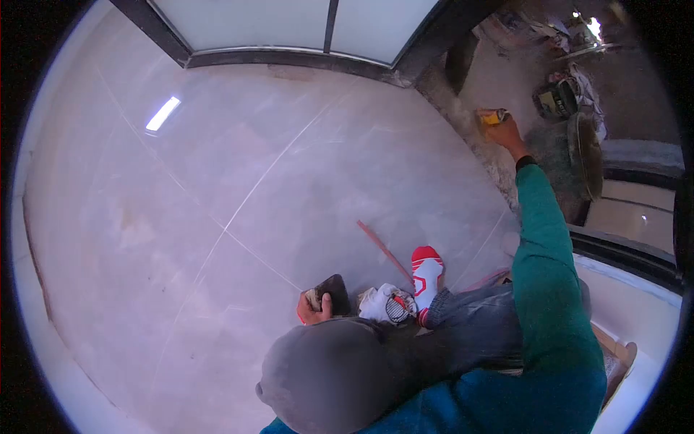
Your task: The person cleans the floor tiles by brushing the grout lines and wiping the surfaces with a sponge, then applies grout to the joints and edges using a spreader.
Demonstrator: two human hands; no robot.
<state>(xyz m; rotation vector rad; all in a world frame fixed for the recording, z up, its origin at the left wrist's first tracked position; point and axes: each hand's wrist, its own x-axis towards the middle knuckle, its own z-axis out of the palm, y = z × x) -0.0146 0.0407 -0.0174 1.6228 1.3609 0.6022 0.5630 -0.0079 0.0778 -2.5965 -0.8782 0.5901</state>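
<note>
At the lower middle, my left hand (pixel 314 309) is closed on a dark flat block (pixel 333 294), low over the tiled floor beside my knee. My right arm, in a green sleeve, reaches out to the upper right. There my right hand (pixel 504 134) grips a small yellow object (pixel 494 117) over the dusty ground past the tile edge. A crumpled white cloth (pixel 376 304) lies between my left hand and my foot in a red and white sock (pixel 427 273). A thin reddish stick (pixel 383 248) rests on the floor near the toes.
A dark-framed glazed door (pixel 253 61) stands along the top. Right of my right hand are a black container (pixel 555 101) and a round-rimmed bucket (pixel 587 155). Pale tiles (pixel 188 239) cover the floor on the left. A cardboard box (pixel 613 358) sits at the lower right.
</note>
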